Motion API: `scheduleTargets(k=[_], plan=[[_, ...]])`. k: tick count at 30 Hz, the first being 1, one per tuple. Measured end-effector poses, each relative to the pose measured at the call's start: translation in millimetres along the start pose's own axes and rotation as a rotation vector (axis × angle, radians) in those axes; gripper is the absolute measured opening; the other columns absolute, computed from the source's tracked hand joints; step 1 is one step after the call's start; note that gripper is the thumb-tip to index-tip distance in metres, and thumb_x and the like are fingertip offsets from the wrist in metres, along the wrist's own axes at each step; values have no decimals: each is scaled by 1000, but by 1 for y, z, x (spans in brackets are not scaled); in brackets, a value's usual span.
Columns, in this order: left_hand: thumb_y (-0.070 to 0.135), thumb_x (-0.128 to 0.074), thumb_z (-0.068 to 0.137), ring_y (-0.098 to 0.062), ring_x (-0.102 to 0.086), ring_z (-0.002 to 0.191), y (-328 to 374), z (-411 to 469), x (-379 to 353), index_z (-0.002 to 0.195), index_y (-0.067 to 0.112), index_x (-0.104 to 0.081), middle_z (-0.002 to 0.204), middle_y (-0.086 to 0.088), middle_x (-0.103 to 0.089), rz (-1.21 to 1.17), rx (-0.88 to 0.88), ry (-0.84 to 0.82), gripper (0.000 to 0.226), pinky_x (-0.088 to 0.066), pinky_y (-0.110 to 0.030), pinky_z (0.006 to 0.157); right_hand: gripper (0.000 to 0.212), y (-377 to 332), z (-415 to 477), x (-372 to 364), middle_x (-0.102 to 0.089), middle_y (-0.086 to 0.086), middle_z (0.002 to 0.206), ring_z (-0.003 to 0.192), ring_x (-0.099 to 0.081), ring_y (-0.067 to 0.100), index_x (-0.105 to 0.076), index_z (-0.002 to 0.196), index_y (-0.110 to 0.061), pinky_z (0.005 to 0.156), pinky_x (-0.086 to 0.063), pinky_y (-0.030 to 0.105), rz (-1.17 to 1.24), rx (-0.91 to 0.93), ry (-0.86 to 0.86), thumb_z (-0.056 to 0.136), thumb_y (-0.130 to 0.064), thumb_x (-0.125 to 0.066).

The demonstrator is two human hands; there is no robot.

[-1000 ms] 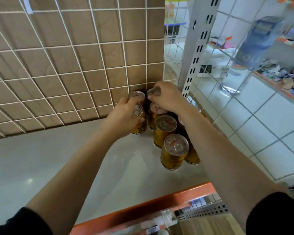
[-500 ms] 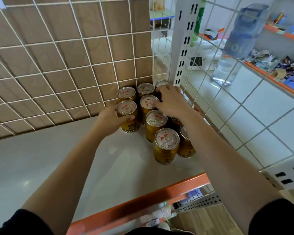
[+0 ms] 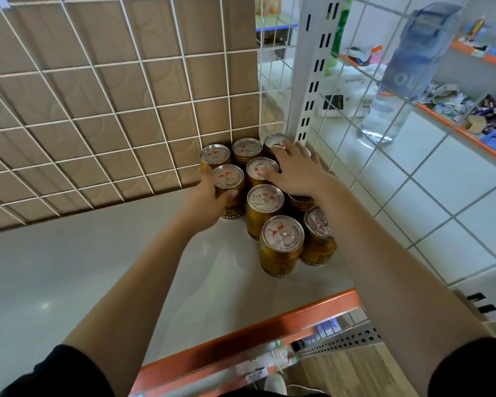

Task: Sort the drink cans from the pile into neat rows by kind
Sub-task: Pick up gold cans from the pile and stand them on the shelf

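Reaches with both arms into the back right corner of a white shelf [image 3: 98, 267], toward a cluster of gold drink cans [image 3: 282, 239] standing upright in short rows against the wire grid back panel [image 3: 126, 110] and the side mesh [image 3: 412, 175]. Grips with the left hand [image 3: 205, 196] the gold can [image 3: 229, 181] at the left end of the second row, thumb curled across its front and fingers round the far side; cannot tell whether its base touches the shelf. Lays the right hand [image 3: 295, 173] flat over the can tops nearer the corner, fingers straight and spread, holding nothing. Touches the lid of the middle can [image 3: 262, 169] of the second row with the thumb and reaches the corner can [image 3: 275, 140] with the fingertips. Leaves two more cans at the front, side by side and touching. Beyond the side mesh, past a white slotted upright [image 3: 307, 67], a clear water bottle [image 3: 384, 118] on a neighbouring shelf.
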State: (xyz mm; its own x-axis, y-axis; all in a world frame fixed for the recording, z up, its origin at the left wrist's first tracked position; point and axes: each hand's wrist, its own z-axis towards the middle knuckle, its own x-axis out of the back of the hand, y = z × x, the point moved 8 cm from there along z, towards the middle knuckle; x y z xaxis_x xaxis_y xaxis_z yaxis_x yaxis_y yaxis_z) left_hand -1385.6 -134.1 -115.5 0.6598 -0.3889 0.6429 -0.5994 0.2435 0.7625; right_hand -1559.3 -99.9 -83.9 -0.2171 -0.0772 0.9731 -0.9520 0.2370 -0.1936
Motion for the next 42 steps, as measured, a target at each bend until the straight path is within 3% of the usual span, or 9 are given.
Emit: scheduleTargets(k=[6, 11, 14, 19, 25, 32, 36, 39, 42], plan=[[22, -57, 92, -25, -47, 126, 0, -2, -4, 148, 13, -15, 137, -9, -50, -81, 8, 41, 70, -40, -36, 101, 69, 0, -5, 0, 2, 11, 159, 145, 6, 31, -12, 150, -21, 116, 5, 49, 7, 28, -2, 94, -58, -30], [22, -65, 86, -17, -48, 121, 1, -9, 3, 144, 18, -25, 132, -1, -51, -283, -6, 64, 71, -40, -37, 103, 80, 8, -14, -1, 9, 21, 156, 143, 12, 37, -5, 150, -16, 116, -3, 50, 105, -63, 0, 92, -59, -37], [41, -46, 94, -21, -45, 123, 1, -8, 6, 145, 27, -23, 134, 1, -45, -438, 59, 70, 58, -44, -38, 92, 77, 7, -21, -4, 12, 25, 154, 141, 16, 42, -5, 150, -16, 114, -2, 54, 111, -99, -17, 93, -58, -36], [60, -26, 94, -31, -41, 130, -14, 10, -1, 147, 36, -14, 147, -9, -37, -556, 263, 114, 60, -44, -50, 97, 76, 3, -26, -6, 7, 22, 156, 143, 12, 35, -7, 150, -15, 116, 0, 47, 49, -41, 0, 93, -61, -28], [52, -32, 96, -28, -41, 131, -18, 14, -5, 146, 37, -14, 147, -5, -38, -493, 190, 128, 55, -38, -52, 105, 83, 1, -25, -7, 5, 20, 156, 144, 11, 34, -5, 151, -13, 117, 2, 46, 27, -17, -34, 90, -66, -26], [34, -36, 100, -26, -47, 125, -21, 15, -6, 146, 33, -19, 140, -5, -46, -560, 206, 141, 49, -42, -47, 101, 87, 0, -30, -3, 3, 18, 157, 144, 12, 33, -8, 150, -10, 117, 0, 45, 67, 0, -96, 88, -67, -33], [35, -32, 101, -27, -44, 128, -19, 12, -7, 147, 31, -18, 143, -6, -43, -543, 217, 174, 48, -37, -48, 107, 86, 3, -29, -4, -1, 16, 158, 144, 8, 32, -10, 150, -11, 118, -1, 45, 59, 16, -76, 88, -66, -36], [43, -27, 100, -27, -39, 132, -13, 2, -4, 146, 20, -22, 145, -9, -40, -390, 176, 213, 51, -33, -37, 104, 81, -3, -30, -3, -1, 13, 158, 145, 5, 28, -12, 149, -11, 117, 1, 48, -18, 20, 27, 91, -63, -30], [49, -34, 97, -32, -39, 130, -17, -15, 9, 142, 10, -32, 142, -17, -41, -111, 216, 300, 61, -33, -40, 103, 74, -26, -33, 1, 1, 14, 158, 145, 7, 31, -12, 150, -15, 116, 4, 50, -40, 79, 83, 93, -60, -30]])
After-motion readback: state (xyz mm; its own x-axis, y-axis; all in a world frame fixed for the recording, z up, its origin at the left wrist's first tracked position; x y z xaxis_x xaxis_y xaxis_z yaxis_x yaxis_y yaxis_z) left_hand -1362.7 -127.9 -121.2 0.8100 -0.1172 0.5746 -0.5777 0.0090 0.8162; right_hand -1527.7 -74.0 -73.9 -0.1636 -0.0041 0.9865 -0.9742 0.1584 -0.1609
